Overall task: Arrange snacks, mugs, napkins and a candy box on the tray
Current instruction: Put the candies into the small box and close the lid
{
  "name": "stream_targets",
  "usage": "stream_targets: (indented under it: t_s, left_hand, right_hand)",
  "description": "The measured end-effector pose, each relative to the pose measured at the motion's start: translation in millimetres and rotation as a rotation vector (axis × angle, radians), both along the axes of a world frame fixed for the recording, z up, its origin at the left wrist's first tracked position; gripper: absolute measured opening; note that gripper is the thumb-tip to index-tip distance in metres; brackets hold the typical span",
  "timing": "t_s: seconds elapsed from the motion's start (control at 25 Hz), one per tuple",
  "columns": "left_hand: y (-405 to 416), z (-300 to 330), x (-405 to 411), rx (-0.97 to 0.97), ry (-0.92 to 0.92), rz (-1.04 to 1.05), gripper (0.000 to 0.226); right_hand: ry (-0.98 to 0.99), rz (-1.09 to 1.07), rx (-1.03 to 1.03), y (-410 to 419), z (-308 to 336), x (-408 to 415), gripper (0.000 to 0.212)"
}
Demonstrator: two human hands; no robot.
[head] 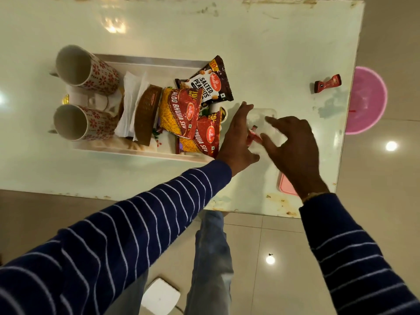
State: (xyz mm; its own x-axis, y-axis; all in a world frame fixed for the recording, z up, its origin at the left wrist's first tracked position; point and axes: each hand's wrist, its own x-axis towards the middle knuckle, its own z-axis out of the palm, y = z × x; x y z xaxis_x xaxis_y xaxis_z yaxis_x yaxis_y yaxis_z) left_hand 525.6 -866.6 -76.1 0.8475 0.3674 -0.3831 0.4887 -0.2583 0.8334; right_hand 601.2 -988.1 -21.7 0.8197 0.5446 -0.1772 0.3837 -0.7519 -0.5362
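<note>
A white tray [147,62] on the glass table holds two floral mugs [84,67] [79,123], white napkins [129,98], a brown napkin holder [145,112], a salted peanuts packet [211,83] and two aloo bhujia packets [179,110] [202,137]. Just right of the tray stands a clear plastic candy box [263,117] with a red candy [253,135] inside. My left hand [236,142] touches the box's left side with straight fingers. My right hand [293,146] hovers over its right side, fingers spread.
Another red wrapped candy [327,84] lies on the table at the far right. A pink basin [368,101] and a pink lid [286,185] show through the glass. The table's near edge runs just under my wrists. A white box [160,296] sits on the floor.
</note>
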Motion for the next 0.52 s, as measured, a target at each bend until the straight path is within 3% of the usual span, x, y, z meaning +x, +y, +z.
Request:
stream_targets:
  t_s: [0.16, 0.24, 0.36, 0.44, 0.52]
  left_hand:
    - [1.5, -0.8, -1.1, -0.006, -0.002, -0.007, 0.123]
    - [1.0, 0.0, -1.3, -0.001, -0.002, 0.001, 0.123]
    - [-0.6, 4.1, -1.2, -0.016, -0.001, 0.015, 0.122]
    - [-0.2, 5.5, -1.3, -0.023, 0.003, 0.016, 0.122]
    - [-0.1, 6.1, -1.4, -0.037, 0.011, 0.016, 0.122]
  right_hand:
    - [-0.052, -0.157, 0.199, -6.1, -3.8, 56.8, 0.027]
    - [-0.115, -0.12, 0.077, -12.0, -10.0, 95.6, 0.033]
    - [-0.058, 0.083, -0.339, -28.9, -21.5, 131.6, 0.052]
    - [-0.043, 0.133, -0.381, -37.8, -27.2, 135.5, 0.045]
    - [-0.049, 0.085, -0.277, -40.3, -28.1, 127.8, 0.03]
